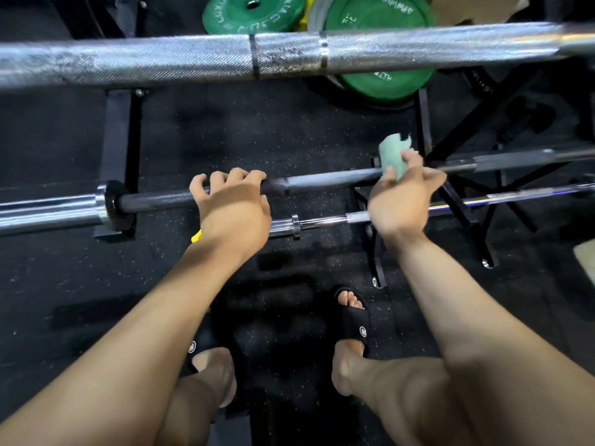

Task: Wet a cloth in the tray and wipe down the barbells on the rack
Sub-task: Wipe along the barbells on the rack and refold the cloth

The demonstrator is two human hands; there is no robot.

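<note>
Three barbells lie across the black rack. The top one is a thick knurled silver bar (pixel 193 61) close to the camera. On the middle dark bar (pixel 322 180), my left hand (pixel 233 204) grips the shaft with fingers curled over it. My right hand (pixel 401 201) holds a pale green cloth (pixel 394 154) wrapped over the same bar, further right. A thinner chrome bar (pixel 322 220) runs lower, behind my hands. The tray is not in view.
Green weight plates (pixel 254 11) lean at the top, another green plate (pixel 380 85) below the top bar. Black rack uprights (pixel 117 149) stand left and crossed legs (pixel 460 201) right. My feet in black sandals (pixel 352 320) stand on dark speckled rubber flooring.
</note>
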